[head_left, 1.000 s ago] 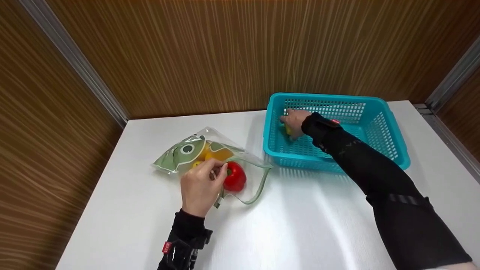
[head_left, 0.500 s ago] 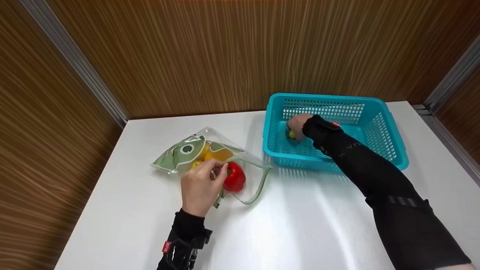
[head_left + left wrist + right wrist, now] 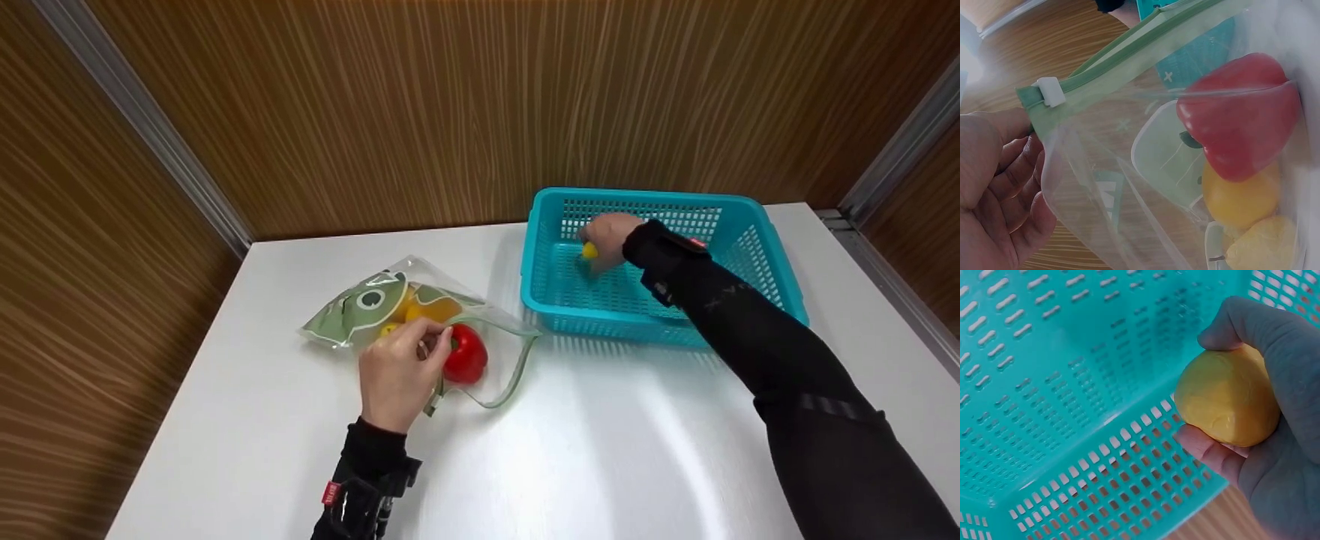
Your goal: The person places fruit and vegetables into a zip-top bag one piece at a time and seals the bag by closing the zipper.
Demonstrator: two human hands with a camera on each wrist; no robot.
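My left hand (image 3: 397, 371) pinches the green-edged mouth of a clear zip bag (image 3: 341, 322) printed with a green cartoon face. In the left wrist view its fingertips are at the bag's corner, beside the white slider (image 3: 1051, 91). Inside the bag lie a red bell pepper (image 3: 1241, 115), a round orange-yellow fruit (image 3: 1244, 194) and a lumpy pale yellow piece (image 3: 1264, 244). My right hand (image 3: 611, 238) is inside the turquoise basket (image 3: 664, 196), toward its left end. It grips a round yellow fruit (image 3: 1227, 396) between thumb and fingers; the palm hides part of it.
The basket stands on the white table (image 3: 555, 450) at the back right, close to a wood-grain panel (image 3: 450, 112). The bag lies to its left, its mouth near the basket's front left corner. Another wood-grain panel (image 3: 90, 262) borders the left side.
Inside the basket, my right hand has closed its fingers round the yellow fruit and lifted it slightly, moving a little to the right. My left hand keeps its hold on the bag.
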